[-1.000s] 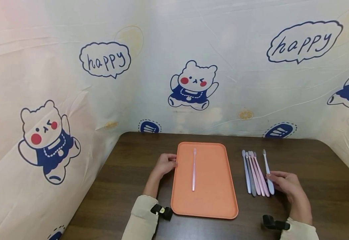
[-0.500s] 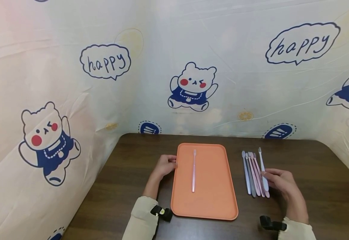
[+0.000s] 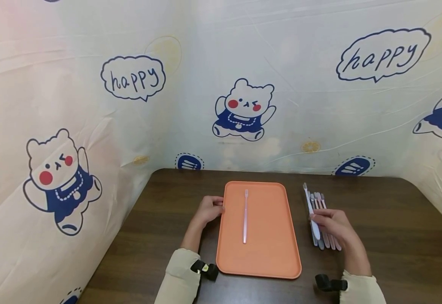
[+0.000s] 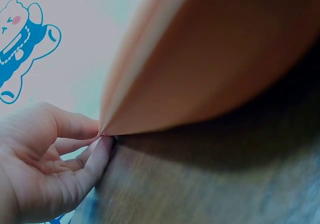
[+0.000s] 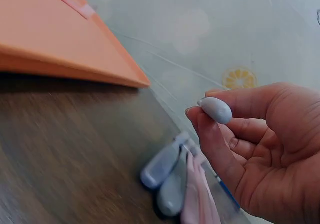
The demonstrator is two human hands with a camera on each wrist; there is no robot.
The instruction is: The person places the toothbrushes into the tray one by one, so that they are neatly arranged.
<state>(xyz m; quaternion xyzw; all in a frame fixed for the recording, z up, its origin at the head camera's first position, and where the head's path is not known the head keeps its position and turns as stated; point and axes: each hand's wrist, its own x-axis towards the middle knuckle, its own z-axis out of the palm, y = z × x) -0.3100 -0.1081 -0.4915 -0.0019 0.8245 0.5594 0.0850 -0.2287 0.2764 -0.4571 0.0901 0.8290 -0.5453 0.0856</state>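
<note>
My right hand (image 3: 332, 223) pinches a pale blue toothbrush (image 3: 311, 211) between thumb and fingers, above a row of other toothbrushes. In the right wrist view the rounded handle end of the held toothbrush (image 5: 216, 110) points at the camera. Below it lie the row's blue, grey and pink toothbrushes (image 5: 197, 196), partly covered by my hand in the head view. My left hand (image 3: 209, 210) holds the left rim of an orange tray (image 3: 270, 236). In the left wrist view, thumb and forefinger meet at the tray's edge (image 4: 112, 119). One pink toothbrush (image 3: 245, 219) lies lengthwise on the tray.
Everything rests on a dark brown wooden table (image 3: 407, 228). A pale curtain (image 3: 190, 118) printed with cartoon bears and "happy" bubbles stands behind and beside it. Black camera mounts (image 3: 331, 283) sit on both wrists.
My right hand has carried the pale blue toothbrush leftward, from the right side of the row to over its left end. The left hand and tray stay in place.
</note>
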